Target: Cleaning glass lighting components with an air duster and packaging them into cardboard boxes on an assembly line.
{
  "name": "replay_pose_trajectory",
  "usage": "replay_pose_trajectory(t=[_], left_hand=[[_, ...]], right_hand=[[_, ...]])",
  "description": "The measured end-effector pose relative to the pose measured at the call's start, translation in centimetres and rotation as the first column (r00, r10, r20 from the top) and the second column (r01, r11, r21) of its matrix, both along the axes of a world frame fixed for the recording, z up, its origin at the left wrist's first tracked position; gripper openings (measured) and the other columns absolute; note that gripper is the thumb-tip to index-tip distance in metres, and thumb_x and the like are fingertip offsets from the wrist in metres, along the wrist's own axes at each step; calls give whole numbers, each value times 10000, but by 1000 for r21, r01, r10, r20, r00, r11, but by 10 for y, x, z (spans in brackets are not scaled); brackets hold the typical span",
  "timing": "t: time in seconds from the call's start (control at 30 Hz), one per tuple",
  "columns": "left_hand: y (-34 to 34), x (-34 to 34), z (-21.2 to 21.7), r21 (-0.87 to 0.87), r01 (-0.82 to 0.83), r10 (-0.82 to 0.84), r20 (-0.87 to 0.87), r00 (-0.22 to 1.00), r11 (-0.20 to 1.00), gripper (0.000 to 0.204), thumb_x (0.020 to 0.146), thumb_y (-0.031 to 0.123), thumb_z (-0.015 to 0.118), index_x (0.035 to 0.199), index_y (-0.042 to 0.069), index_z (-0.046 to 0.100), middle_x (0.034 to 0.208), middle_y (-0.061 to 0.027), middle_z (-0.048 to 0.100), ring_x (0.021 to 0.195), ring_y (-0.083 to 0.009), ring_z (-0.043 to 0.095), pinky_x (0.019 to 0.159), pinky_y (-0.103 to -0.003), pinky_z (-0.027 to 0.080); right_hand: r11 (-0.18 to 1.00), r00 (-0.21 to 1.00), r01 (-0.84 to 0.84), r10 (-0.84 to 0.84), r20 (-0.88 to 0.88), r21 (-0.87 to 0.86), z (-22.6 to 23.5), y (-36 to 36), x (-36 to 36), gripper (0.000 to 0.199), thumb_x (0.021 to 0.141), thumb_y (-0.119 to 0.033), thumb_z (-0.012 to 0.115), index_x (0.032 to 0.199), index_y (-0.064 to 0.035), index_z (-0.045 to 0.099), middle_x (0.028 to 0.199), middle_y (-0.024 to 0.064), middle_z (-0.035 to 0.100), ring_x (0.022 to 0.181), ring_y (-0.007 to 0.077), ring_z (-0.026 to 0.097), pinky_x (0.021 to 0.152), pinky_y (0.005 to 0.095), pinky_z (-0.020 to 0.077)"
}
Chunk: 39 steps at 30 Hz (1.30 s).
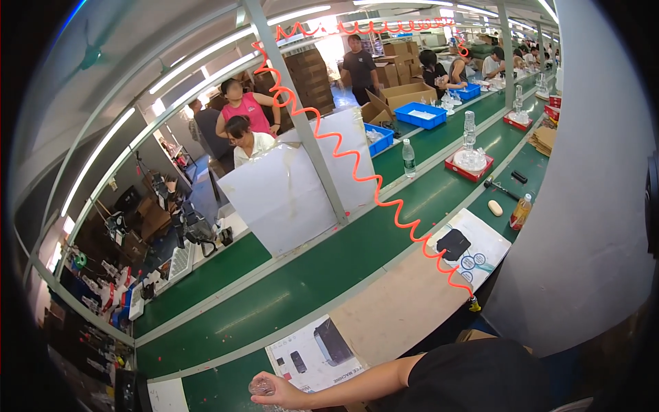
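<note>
My left hand (pixel 287 394) reaches across the lower edge at the end of a bare forearm and black sleeve. Its fingers curl round a small clear, rounded piece (pixel 261 386) of glass or plastic, whose exact kind I cannot make out. Just beyond the forearm lies a flat printed carton sheet (pixel 317 350) with pictures of a black appliance, on the bench. More clear material shows partly below the hand, cut off by the lower edge. My right hand is out of view.
A green conveyor (pixel 274 302) runs past the bench. An orange coiled air hose (pixel 357 175) hangs over it. Farther right stand a clear bottle (pixel 409 159), a red tray (pixel 480 173) with clear parts, a hammer (pixel 501 187) and a drink bottle (pixel 520 211). People work beyond.
</note>
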State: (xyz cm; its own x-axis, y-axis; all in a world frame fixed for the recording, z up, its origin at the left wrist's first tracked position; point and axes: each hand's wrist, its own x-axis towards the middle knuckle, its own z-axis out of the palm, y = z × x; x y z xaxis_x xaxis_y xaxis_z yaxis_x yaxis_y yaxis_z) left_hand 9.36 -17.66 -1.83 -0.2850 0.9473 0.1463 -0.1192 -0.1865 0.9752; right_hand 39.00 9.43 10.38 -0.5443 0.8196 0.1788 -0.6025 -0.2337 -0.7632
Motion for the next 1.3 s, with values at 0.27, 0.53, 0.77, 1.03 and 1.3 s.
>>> replay_pose_trajectory(t=[0.27,0.53,0.77,1.03,1.3], left_hand=[[24,13,-8,8,-59,60,-72,996,998,580,936,335,497,1386,-17,396,1318,-221,511,1165,-342,514,1012,-443,390],[56,21,-11,-8,-87,85,-153,985,996,577,936,315,503,1389,-23,388,1323,-226,504,1176,-342,507,1022,-438,385],[94,40,-17,1,-100,97,-220,971,995,574,937,298,508,1391,-29,382,1327,-230,499,1185,-342,500,1030,-433,380],[128,58,-24,10,-143,140,-297,945,990,572,937,278,513,1394,-36,374,1331,-235,492,1195,-341,493,1039,-427,374],[175,71,-28,51,-203,207,-379,902,978,570,937,257,518,1397,-43,366,1336,-240,486,1206,-341,486,1049,-422,369]], right_hand=[[994,1000,3,-5,20,110,2,5,-27,395,841,-226,748,1079,-41,491,871,25,579,822,92,563,770,240,480],[971,956,6,-76,283,241,50,-2,-35,527,721,-329,821,1056,-20,555,927,94,689,846,201,656,758,337,518],[982,958,19,-71,278,187,34,4,-46,492,718,-307,813,1041,-31,563,912,99,688,846,215,661,756,347,518],[962,963,78,-141,232,262,30,1,-45,478,729,-332,788,1039,-47,561,902,102,684,850,231,669,748,358,521],[951,951,90,-170,260,296,39,-5,-39,490,749,-351,763,1063,-38,554,900,142,679,840,280,669,743,387,522]])
